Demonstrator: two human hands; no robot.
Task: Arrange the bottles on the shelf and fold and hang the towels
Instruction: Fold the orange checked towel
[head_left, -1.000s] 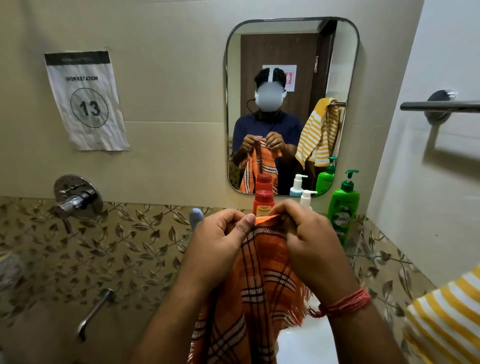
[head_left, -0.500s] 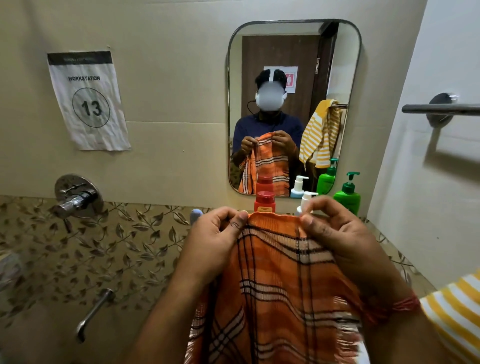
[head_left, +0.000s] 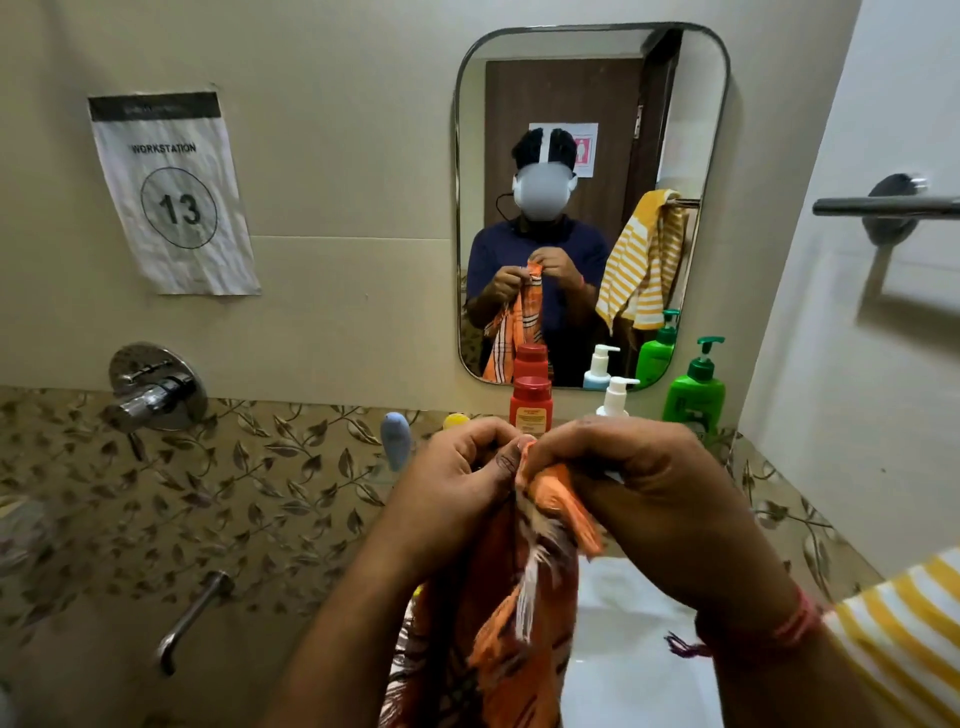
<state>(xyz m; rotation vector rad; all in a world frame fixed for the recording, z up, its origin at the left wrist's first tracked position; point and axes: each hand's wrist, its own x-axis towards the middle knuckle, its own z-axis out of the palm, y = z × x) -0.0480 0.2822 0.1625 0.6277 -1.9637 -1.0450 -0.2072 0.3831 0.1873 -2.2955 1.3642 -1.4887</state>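
Both hands, left hand (head_left: 462, 467) & right hand (head_left: 639, 478), pinch the orange towel (head_left: 519, 597) corners together up front, rest hanging. Match edges w/ fringe flush (no twist), then fold; towel bar (head_left: 883, 206) waits to the right.

Orange checked towel (head_left: 498, 623): woven cloth, matt, fringed edge. Red bottle (head_left: 530, 405) and green pump bottle (head_left: 694, 397): glossy plastic. Towel bar (head_left: 883, 206) at 2 o'clock and tap fitting (head_left: 150, 387) at 9 o'clock: polished metal. Workstation 13 sign (head_left: 174, 195): creased matt paper. Mirror (head_left: 592, 130): glossy glass, metal rim.
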